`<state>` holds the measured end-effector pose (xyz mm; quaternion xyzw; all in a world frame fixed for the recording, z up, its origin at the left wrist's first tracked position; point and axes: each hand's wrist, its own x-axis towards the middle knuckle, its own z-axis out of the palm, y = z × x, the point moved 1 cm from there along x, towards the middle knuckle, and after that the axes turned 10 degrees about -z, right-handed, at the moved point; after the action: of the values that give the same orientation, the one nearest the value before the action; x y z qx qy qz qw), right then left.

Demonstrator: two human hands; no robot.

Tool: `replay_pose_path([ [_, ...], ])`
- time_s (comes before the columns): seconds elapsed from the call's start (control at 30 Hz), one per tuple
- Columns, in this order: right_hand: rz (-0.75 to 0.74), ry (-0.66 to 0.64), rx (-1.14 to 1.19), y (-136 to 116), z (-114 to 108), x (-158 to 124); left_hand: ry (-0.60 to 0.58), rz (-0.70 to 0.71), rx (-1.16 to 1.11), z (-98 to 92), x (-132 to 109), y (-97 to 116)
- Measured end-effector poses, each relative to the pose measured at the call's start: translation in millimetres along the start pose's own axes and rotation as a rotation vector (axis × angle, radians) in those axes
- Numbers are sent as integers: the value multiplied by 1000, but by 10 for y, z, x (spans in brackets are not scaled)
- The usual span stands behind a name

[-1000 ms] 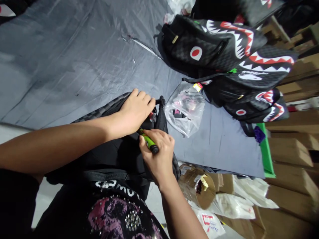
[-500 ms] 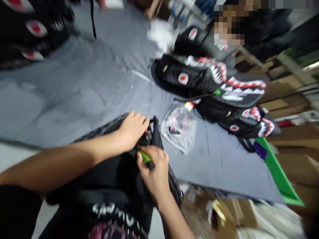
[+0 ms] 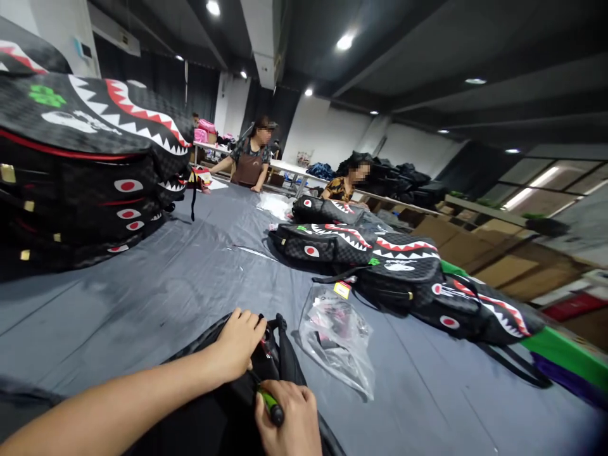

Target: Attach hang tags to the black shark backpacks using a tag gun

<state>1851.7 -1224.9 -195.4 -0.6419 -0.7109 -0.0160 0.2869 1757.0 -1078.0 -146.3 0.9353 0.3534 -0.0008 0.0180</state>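
Note:
Right in front of me is a black backpack (image 3: 218, 418), its lower part cut off by the frame edge. My left hand (image 3: 240, 342) lies over its upper edge, fingers curled down on the fabric and gripping it. Close by, my right hand (image 3: 297, 418) is closed around a tool with a green-and-black handle (image 3: 272, 405). The tool's working end is at the fabric just below my left hand and is mostly hidden, so its kind is unclear. Beside the backpack's top lies a clear plastic bag (image 3: 339, 342) with small items inside and a yellow label.
Stacked shark-print backpacks (image 3: 118, 152) rise at the left of the grey-covered table (image 3: 180, 291). More shark-print backpacks (image 3: 403, 266) lie at the right, near a green edge (image 3: 565, 354). Two people work across the table, one in a brown apron (image 3: 248, 170). Cardboard boxes (image 3: 503, 272) stand beyond.
My view has tilted up, bringing the room, the people and the tall stack into sight. Both hands stay on the backpack, and the green-and-black tool is still in my right hand.

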Motion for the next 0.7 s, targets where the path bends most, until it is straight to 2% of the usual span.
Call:
replay_pose_path([
  [0.1, 34, 38, 3, -50, -24, -29, -5, 15, 42, -138, -104, 10],
  [0.23, -11, 223, 26, -346, -46, -31, 2, -15, 98, -311, -468, -30],
  [0.3, -77, 289, 47, -558, -56, -33, -8, -107, 131, -362, -741, -122],
  [0.4, -155, 320, 133, -841, -77, -42, -6, -368, 138, -408, -1182, -351],
  [0.47, -160, 310, 170, -971, -87, -46, -18, -527, 50, -417, -1430, -493],
  [0.53, -165, 266, 155, -1061, -80, -45, -39, -602, -37, -409, -1584, -561],
  [0.6, -188, 212, 132, -1123, -49, -39, -45, -598, -16, -386, -1623, -548],
  [0.7, -206, 123, 125, -1160, 21, -17, -35, -517, 136, -334, -1499, -477],
])
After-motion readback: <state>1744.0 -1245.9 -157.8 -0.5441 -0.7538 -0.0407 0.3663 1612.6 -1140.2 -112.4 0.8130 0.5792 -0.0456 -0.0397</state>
